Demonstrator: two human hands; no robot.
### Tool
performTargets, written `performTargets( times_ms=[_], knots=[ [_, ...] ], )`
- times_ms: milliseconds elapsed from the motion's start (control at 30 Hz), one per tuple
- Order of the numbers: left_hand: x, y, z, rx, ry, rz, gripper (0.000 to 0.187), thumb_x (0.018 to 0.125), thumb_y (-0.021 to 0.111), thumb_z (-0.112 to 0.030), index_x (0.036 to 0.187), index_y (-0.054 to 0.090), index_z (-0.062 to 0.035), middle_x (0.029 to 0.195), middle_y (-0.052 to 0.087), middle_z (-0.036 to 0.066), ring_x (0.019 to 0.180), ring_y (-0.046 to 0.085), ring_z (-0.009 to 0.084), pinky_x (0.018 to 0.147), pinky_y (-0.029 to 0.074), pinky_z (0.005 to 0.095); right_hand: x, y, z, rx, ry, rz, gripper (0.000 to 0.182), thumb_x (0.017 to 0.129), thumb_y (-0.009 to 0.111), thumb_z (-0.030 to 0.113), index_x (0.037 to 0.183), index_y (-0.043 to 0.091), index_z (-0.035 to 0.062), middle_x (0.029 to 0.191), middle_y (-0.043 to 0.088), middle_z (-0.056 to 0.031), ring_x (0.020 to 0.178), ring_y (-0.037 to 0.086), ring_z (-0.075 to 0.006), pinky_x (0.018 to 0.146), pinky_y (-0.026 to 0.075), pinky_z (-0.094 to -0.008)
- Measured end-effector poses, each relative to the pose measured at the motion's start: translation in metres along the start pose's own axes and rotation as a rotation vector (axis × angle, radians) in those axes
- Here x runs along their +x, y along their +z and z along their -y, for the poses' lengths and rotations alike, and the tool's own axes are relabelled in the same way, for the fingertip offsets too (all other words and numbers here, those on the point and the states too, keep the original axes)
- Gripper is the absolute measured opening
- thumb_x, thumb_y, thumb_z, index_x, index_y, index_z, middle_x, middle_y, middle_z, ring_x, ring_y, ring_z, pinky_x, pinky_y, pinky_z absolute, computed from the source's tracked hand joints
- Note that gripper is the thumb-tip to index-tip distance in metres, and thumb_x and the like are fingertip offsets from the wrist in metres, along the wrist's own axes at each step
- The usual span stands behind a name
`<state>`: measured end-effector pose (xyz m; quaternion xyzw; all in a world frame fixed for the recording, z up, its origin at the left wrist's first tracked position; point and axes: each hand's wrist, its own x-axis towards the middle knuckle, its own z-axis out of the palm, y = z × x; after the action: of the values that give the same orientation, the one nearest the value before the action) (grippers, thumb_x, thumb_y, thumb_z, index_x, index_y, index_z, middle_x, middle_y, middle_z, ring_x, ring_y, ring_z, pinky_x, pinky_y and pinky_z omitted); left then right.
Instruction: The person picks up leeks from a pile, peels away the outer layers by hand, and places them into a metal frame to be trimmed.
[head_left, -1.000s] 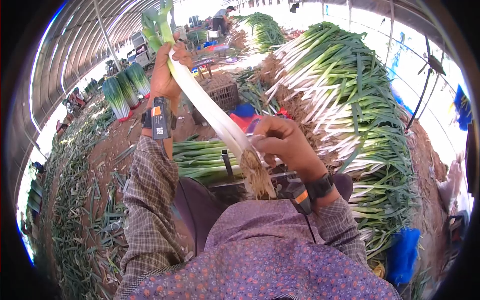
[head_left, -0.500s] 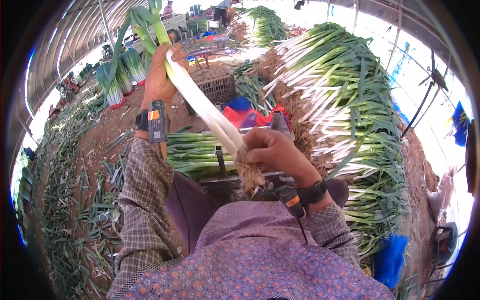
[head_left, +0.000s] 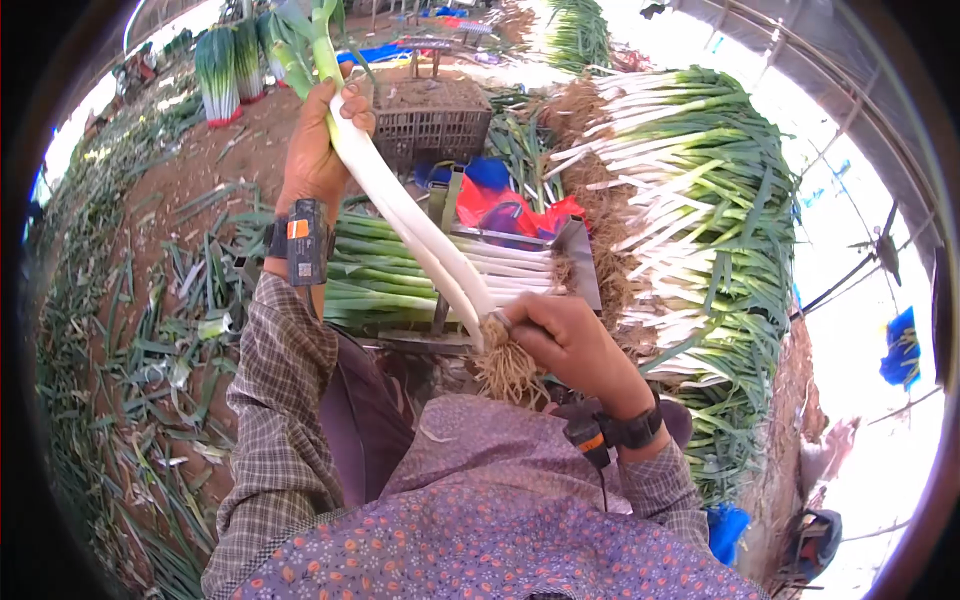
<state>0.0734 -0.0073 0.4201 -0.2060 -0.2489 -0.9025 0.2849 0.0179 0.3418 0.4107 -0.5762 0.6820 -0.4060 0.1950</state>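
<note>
Two long green onions [head_left: 400, 213], thick and white with green tops, slant across the middle of the head view. My left hand [head_left: 325, 140] is wrapped round their upper part, just below where the leaves fork. At the lower end, my right hand [head_left: 565, 340] is closed with its thumb and fingers pinched at the base, beside the tangled roots [head_left: 507, 370]. What lies between those fingertips is partly hidden. Behind them, a row of green onions [head_left: 385, 262] lies in a metal rack [head_left: 580, 262], roots to the right.
A large heap of green onions [head_left: 690, 220] runs along the right. A dark plastic crate [head_left: 430, 135] stands ahead, near red plastic [head_left: 545, 215]. Tied bundles [head_left: 217, 75] stand at far left. Leaf scraps [head_left: 170, 350] litter the ground at left. A blue bag [head_left: 727, 530] lies at lower right.
The view has tipped downward, bringing the rack and its onions further into sight. My right hand has shifted slightly down and right at the root end. My left hand keeps its grip.
</note>
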Motion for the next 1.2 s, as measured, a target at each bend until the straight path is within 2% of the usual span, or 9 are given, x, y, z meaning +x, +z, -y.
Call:
performTargets(
  times_ms=[67, 167, 267, 367, 467, 533, 700, 800, 1200],
  knots=[
    [-0.003, -0.019, -0.006, 0.001, 0.051, -0.134, 0.027, 0.092, 0.055, -0.013, 0.116, 0.048, -0.0033, 0.082, 0.048, 0.004, 0.066, 0.046, 0.0117, 0.059, 0.044, 0.0266, -0.007, 0.006, -0.018, -0.106, -0.105, -0.033, 0.009, 0.086, 0.056, 0.005, 0.091, 0.061, 0.0006, 0.070, 0.057, -0.0027, 0.056, 0.051, -0.0087, 0.055, 0.044, -0.0260],
    [-0.001, -0.076, -0.029, -0.061, 0.097, -0.229, 0.014, 0.092, 0.054, -0.014, 0.100, 0.048, -0.0035, 0.076, 0.048, 0.003, 0.064, 0.047, 0.0132, 0.059, 0.045, 0.0270, -0.036, 0.011, -0.029, -0.044, 0.127, 0.097, 0.014, 0.084, 0.059, 0.009, 0.093, 0.059, -0.0001, 0.074, 0.058, -0.0143, 0.067, 0.057, -0.0292, 0.065, 0.046, -0.0341],
    [-0.004, -0.109, -0.058, 0.057, 0.287, -0.329, 0.016, 0.095, 0.050, -0.012, 0.107, 0.046, -0.0017, 0.079, 0.047, 0.005, 0.068, 0.047, 0.0138, 0.063, 0.047, 0.0286, -0.063, 0.010, -0.057, 0.024, 0.601, 0.109, 0.017, 0.082, 0.061, 0.010, 0.098, 0.061, 0.0016, 0.081, 0.060, -0.0143, 0.073, 0.059, -0.0297, 0.069, 0.047, -0.0335],
    [-0.010, -0.094, -0.049, 0.039, 0.327, -0.472, 0.013, 0.095, 0.050, -0.015, 0.094, 0.046, -0.0032, 0.073, 0.048, 0.005, 0.066, 0.049, 0.0164, 0.064, 0.050, 0.0305, -0.061, 0.008, -0.122, -0.482, 0.156, 0.244, 0.026, 0.080, 0.065, 0.011, 0.105, 0.062, 0.0039, 0.089, 0.062, -0.0132, 0.080, 0.060, -0.0284, 0.073, 0.048, -0.0339],
    [-0.012, -0.097, -0.049, 0.114, 0.362, -0.574, 0.014, 0.094, 0.052, -0.015, 0.091, 0.045, -0.0034, 0.074, 0.051, 0.006, 0.066, 0.052, 0.0184, 0.064, 0.053, 0.0335, -0.006, -0.001, -0.090, -0.349, 0.413, -0.133, 0.033, 0.078, 0.068, 0.014, 0.108, 0.062, 0.0044, 0.099, 0.062, -0.0138, 0.086, 0.061, -0.0287, 0.077, 0.049, -0.0372],
    [-0.020, -0.081, -0.038, 0.215, 0.369, -0.675, 0.014, 0.094, 0.053, -0.014, 0.092, 0.044, -0.0033, 0.075, 0.053, 0.007, 0.065, 0.054, 0.0190, 0.063, 0.054, 0.0351, 0.029, -0.004, -0.067, -0.303, 0.149, -0.390, 0.041, 0.076, 0.071, 0.017, 0.113, 0.059, 0.0043, 0.103, 0.061, -0.0149, 0.090, 0.061, -0.0304, 0.079, 0.048, -0.0392],
    [-0.031, -0.070, -0.025, 0.377, 0.355, -0.660, 0.012, 0.093, 0.055, -0.010, 0.088, 0.053, 0.0007, 0.078, 0.058, 0.010, 0.067, 0.061, 0.0218, 0.071, 0.060, 0.0385, 0.092, 0.017, -0.041, -0.642, -0.233, -0.347, 0.043, 0.076, 0.071, 0.015, 0.115, 0.056, 0.0063, 0.100, 0.063, -0.0137, 0.087, 0.062, -0.0292, 0.075, 0.050, -0.0357],
    [-0.031, -0.070, -0.020, 0.388, 0.366, -0.628, 0.011, 0.093, 0.054, -0.009, 0.088, 0.053, 0.0015, 0.077, 0.057, 0.010, 0.066, 0.061, 0.0212, 0.071, 0.060, 0.0387, 0.103, 0.022, -0.046, -0.460, -0.001, -0.224, 0.035, 0.076, 0.071, 0.014, 0.108, 0.059, 0.0080, 0.092, 0.064, -0.0109, 0.083, 0.063, -0.0262, 0.072, 0.050, -0.0351],
    [-0.032, -0.079, -0.021, 0.332, 0.369, -0.642, 0.008, 0.092, 0.052, -0.004, 0.094, 0.047, 0.0016, 0.080, 0.054, 0.011, 0.071, 0.059, 0.0215, 0.077, 0.060, 0.0424, 0.106, 0.035, -0.059, -0.414, -0.064, -0.192, 0.015, 0.077, 0.066, 0.007, 0.087, 0.056, 0.0014, 0.079, 0.058, -0.0137, 0.071, 0.059, -0.0297, 0.063, 0.047, -0.0367]
  ],
)
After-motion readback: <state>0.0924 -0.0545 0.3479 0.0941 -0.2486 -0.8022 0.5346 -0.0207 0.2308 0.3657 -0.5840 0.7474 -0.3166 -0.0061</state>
